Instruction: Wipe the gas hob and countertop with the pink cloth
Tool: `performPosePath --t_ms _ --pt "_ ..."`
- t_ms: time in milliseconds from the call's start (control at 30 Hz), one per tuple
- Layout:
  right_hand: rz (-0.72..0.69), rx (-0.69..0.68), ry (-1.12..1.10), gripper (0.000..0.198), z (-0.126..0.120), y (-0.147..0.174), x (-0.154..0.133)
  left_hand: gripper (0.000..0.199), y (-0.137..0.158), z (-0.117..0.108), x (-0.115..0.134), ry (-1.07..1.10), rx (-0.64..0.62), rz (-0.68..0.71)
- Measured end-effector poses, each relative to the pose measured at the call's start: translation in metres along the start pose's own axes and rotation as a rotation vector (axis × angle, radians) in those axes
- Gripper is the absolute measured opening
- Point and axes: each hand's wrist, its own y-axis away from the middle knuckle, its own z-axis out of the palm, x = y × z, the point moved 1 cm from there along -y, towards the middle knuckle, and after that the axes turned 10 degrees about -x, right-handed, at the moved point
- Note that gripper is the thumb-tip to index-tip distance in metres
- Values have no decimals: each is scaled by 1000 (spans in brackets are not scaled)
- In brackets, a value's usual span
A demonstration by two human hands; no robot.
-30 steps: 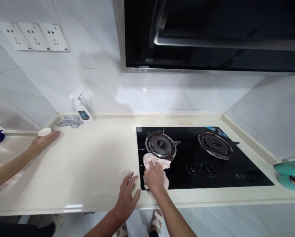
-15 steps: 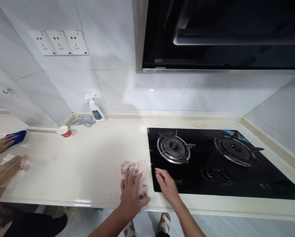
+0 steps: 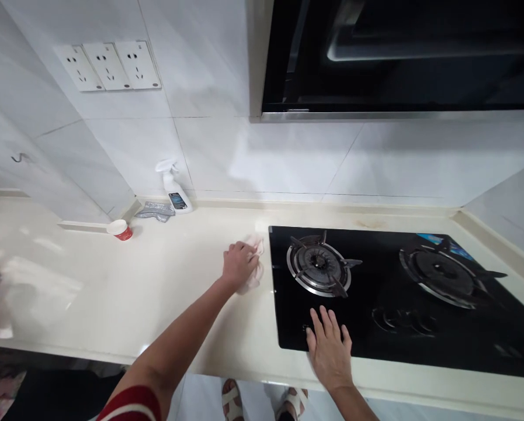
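Note:
My left hand (image 3: pixel 239 266) presses a pale pink cloth (image 3: pixel 255 276) onto the cream countertop (image 3: pixel 187 292), just left of the black gas stove (image 3: pixel 358 292). Its fingers curl over the cloth, and part of the cloth is hidden under them. On the stove's front left area, below the left burner (image 3: pixel 318 266), my right hand (image 3: pixel 330 352) lies flat with its fingers spread and nothing in it.
A white spray bottle (image 3: pixel 177 190) stands against the wall beside a grey cloth (image 3: pixel 155 211). Left of them sits a red and white cup (image 3: pixel 120 230). A range hood (image 3: pixel 397 64) overhangs the stove. Another person's floral clothing (image 3: pixel 1 383) shows at lower left.
My left hand has slid the cloth back toward the wall along the stove's edge. My right hand has moved right and flattened on the stove. The other person's hands have left view.

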Motion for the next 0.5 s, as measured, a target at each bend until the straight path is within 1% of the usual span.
performPosePath --t_ms 67,133,167,233,300,367,500 --pt "-5 12 8 57 0 0 3 34 -28 5 10 -5 -29 24" --pt "-1 22 9 56 1 0 5 40 -43 19 19 -13 -74 38" --pt "1 24 9 56 1 1 6 45 -44 28 23 -18 -91 37" --pt "3 21 11 56 0 1 6 53 -35 42 28 -30 -110 35" --pt "9 11 20 57 -2 1 5 50 -11 51 33 -44 -118 48" --pt "20 -1 30 58 -5 0 3 43 27 56 41 -59 -130 81" --pt "27 -3 51 58 -8 0 0 37 133 69 61 -77 -184 190"
